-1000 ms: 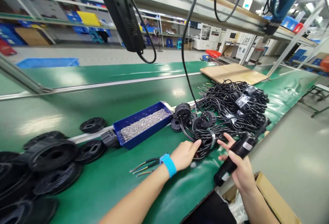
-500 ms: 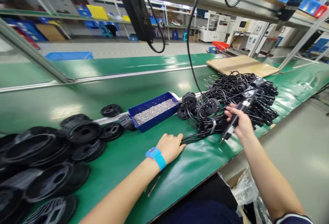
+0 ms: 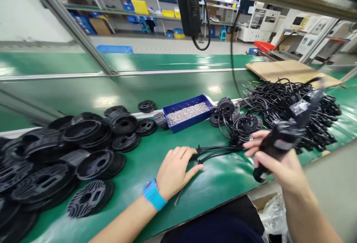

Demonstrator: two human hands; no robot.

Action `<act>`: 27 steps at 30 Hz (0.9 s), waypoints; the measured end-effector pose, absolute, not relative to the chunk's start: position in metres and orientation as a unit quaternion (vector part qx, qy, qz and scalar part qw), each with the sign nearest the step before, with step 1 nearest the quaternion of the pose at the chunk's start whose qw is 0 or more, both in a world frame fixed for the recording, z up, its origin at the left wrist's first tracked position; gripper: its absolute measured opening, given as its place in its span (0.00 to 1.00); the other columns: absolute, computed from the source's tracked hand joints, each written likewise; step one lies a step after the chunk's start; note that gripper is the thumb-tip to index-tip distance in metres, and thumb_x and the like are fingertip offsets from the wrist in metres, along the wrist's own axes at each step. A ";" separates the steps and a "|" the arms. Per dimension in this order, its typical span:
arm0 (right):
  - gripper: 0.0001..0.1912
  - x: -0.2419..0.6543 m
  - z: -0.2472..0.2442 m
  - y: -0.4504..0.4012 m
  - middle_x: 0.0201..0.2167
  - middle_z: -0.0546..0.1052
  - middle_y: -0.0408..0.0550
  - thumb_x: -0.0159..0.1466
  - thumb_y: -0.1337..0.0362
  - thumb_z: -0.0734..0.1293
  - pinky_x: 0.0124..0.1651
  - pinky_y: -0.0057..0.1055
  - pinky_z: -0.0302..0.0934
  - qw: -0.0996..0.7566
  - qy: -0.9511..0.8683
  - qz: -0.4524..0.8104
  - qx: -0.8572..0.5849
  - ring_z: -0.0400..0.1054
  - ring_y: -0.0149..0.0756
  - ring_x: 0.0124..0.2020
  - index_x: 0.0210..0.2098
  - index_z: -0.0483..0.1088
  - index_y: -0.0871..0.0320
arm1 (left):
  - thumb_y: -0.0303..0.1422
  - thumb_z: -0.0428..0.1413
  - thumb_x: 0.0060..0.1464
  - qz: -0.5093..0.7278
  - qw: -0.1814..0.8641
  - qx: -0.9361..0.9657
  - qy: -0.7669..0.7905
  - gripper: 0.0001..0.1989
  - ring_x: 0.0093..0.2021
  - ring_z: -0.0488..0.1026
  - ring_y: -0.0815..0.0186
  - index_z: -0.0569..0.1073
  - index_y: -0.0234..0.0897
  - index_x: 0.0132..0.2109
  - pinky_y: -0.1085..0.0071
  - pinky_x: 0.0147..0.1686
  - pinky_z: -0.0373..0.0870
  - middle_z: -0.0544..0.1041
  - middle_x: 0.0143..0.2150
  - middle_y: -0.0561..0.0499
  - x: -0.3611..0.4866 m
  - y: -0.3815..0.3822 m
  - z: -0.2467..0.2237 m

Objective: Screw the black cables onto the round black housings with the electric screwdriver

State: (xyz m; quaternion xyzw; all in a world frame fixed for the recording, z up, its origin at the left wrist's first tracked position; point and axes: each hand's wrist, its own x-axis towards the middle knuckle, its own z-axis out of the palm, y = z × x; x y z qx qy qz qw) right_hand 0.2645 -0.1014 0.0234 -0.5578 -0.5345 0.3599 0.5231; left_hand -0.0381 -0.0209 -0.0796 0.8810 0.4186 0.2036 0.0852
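My left hand (image 3: 177,166), with a blue wristband (image 3: 154,194), lies on the green bench, palm down. Its fingers are stretched out and the thumb stands apart. Black cables (image 3: 220,149) run from its fingertips to the right, and thin wire ends (image 3: 178,197) show below the hand; the part under the palm is hidden. My right hand (image 3: 281,165) is wrapped round a black electric screwdriver (image 3: 279,138), raised over the bench edge and smeared by motion. Just behind it lies a large heap of black cables (image 3: 279,98).
A blue bin (image 3: 192,118) of small silvery parts stands at mid-bench. Black spools (image 3: 89,133) are piled on the left, and a few smaller black discs (image 3: 252,123) lie by the cables. A wooden board (image 3: 292,71) lies behind. A black power adapter (image 3: 189,8) and a cable (image 3: 232,49) hang overhead.
My right hand has turned the screwdriver, so its tip no longer points down at the bench. My left thumb has moved away from the cables and the fingers have spread. The camera has turned left.
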 end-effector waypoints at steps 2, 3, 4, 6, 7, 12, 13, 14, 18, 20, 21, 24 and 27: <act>0.22 0.248 0.002 -0.092 0.42 0.82 0.55 0.63 0.51 0.73 0.33 0.35 0.72 0.434 -0.575 0.358 -0.593 0.79 0.44 0.36 0.52 0.75 0.55 | 0.49 0.48 0.73 0.209 0.066 0.869 0.443 0.21 0.49 0.77 0.54 0.75 0.39 0.56 0.59 0.47 0.71 0.81 0.52 0.43 -0.044 -0.024 -0.080; 0.20 0.240 -0.007 -0.087 0.39 0.82 0.52 0.62 0.54 0.73 0.36 0.35 0.71 0.404 -0.591 0.349 -0.605 0.78 0.43 0.35 0.50 0.76 0.55 | 0.47 0.48 0.74 0.202 0.061 0.863 0.460 0.20 0.50 0.77 0.54 0.75 0.39 0.57 0.58 0.47 0.71 0.81 0.53 0.42 -0.046 -0.024 -0.079; 0.19 0.233 -0.015 -0.081 0.38 0.82 0.50 0.60 0.57 0.74 0.38 0.35 0.70 0.381 -0.604 0.338 -0.612 0.76 0.42 0.34 0.50 0.76 0.55 | 0.47 0.47 0.74 0.187 0.060 0.858 0.474 0.20 0.50 0.77 0.53 0.74 0.39 0.58 0.58 0.47 0.71 0.81 0.53 0.42 -0.048 -0.024 -0.078; 0.21 0.221 -0.028 -0.070 0.37 0.82 0.48 0.57 0.62 0.72 0.40 0.36 0.68 0.337 -0.630 0.310 -0.627 0.75 0.42 0.34 0.51 0.76 0.53 | 0.49 0.48 0.74 0.157 0.072 0.857 0.486 0.22 0.51 0.77 0.52 0.73 0.39 0.60 0.57 0.49 0.70 0.82 0.54 0.42 -0.052 -0.027 -0.075; 0.22 0.217 -0.034 -0.064 0.37 0.82 0.48 0.56 0.63 0.71 0.40 0.36 0.66 0.318 -0.641 0.296 -0.633 0.76 0.43 0.34 0.51 0.76 0.52 | 0.52 0.49 0.72 0.154 0.080 0.860 0.480 0.25 0.52 0.77 0.52 0.73 0.39 0.62 0.57 0.50 0.70 0.81 0.55 0.41 -0.053 -0.031 -0.074; 0.19 0.207 -0.056 -0.040 0.27 0.78 0.47 0.54 0.61 0.66 0.33 0.36 0.57 0.256 -0.670 0.230 -0.658 0.73 0.47 0.27 0.46 0.74 0.53 | 0.53 0.56 0.68 0.205 0.046 0.922 0.324 0.21 0.56 0.74 0.54 0.75 0.45 0.56 0.58 0.52 0.66 0.80 0.57 0.47 -0.060 -0.060 -0.087; 0.19 0.208 -0.058 -0.038 0.27 0.78 0.47 0.55 0.59 0.66 0.33 0.35 0.57 0.251 -0.672 0.218 -0.662 0.73 0.47 0.26 0.46 0.74 0.53 | 0.46 0.56 0.71 0.202 0.027 0.930 0.306 0.14 0.56 0.74 0.56 0.76 0.45 0.54 0.59 0.52 0.65 0.81 0.55 0.49 -0.063 -0.063 -0.091; 0.19 0.210 -0.058 -0.036 0.27 0.78 0.47 0.56 0.58 0.66 0.32 0.35 0.57 0.247 -0.673 0.210 -0.665 0.73 0.47 0.26 0.46 0.74 0.53 | 0.38 0.55 0.72 0.197 0.010 0.932 0.303 0.08 0.56 0.75 0.58 0.77 0.44 0.52 0.60 0.52 0.65 0.82 0.54 0.50 -0.068 -0.064 -0.094; 0.21 0.230 -0.048 -0.036 0.31 0.81 0.47 0.59 0.47 0.69 0.31 0.34 0.65 0.266 -0.657 0.206 -0.675 0.75 0.44 0.28 0.46 0.74 0.53 | 0.35 0.54 0.72 0.195 0.019 0.883 0.426 0.07 0.53 0.77 0.62 0.78 0.44 0.47 0.63 0.52 0.68 0.84 0.52 0.51 -0.092 -0.038 -0.084; 0.23 0.241 -0.042 -0.038 0.37 0.83 0.50 0.59 0.44 0.71 0.36 0.34 0.70 0.315 -0.638 0.212 -0.670 0.78 0.45 0.35 0.44 0.76 0.54 | 0.39 0.57 0.70 0.202 0.027 0.824 0.528 0.11 0.57 0.77 0.58 0.76 0.41 0.53 0.61 0.57 0.69 0.81 0.57 0.46 -0.101 -0.008 -0.071; 0.24 0.244 -0.040 -0.040 0.40 0.84 0.51 0.59 0.43 0.72 0.39 0.34 0.72 0.340 -0.628 0.215 -0.666 0.79 0.45 0.38 0.44 0.77 0.54 | 0.39 0.58 0.69 0.205 0.019 0.798 0.566 0.18 0.63 0.74 0.53 0.73 0.37 0.60 0.57 0.61 0.67 0.78 0.62 0.40 -0.104 0.010 -0.065; 0.27 0.247 -0.035 -0.048 0.42 0.83 0.53 0.56 0.42 0.76 0.39 0.34 0.73 0.397 -0.590 0.246 -0.658 0.78 0.42 0.36 0.45 0.78 0.55 | 0.41 0.68 0.58 0.198 0.005 0.754 0.627 0.41 0.76 0.56 0.35 0.62 0.24 0.69 0.40 0.72 0.53 0.66 0.72 0.24 -0.103 0.068 -0.057; 0.27 0.241 -0.032 -0.057 0.41 0.82 0.51 0.58 0.44 0.77 0.33 0.30 0.71 0.442 -0.543 0.310 -0.643 0.73 0.35 0.29 0.47 0.76 0.56 | 0.39 0.72 0.51 0.174 0.019 0.746 0.642 0.43 0.76 0.55 0.31 0.65 0.20 0.66 0.36 0.74 0.47 0.70 0.67 0.21 -0.094 0.110 -0.058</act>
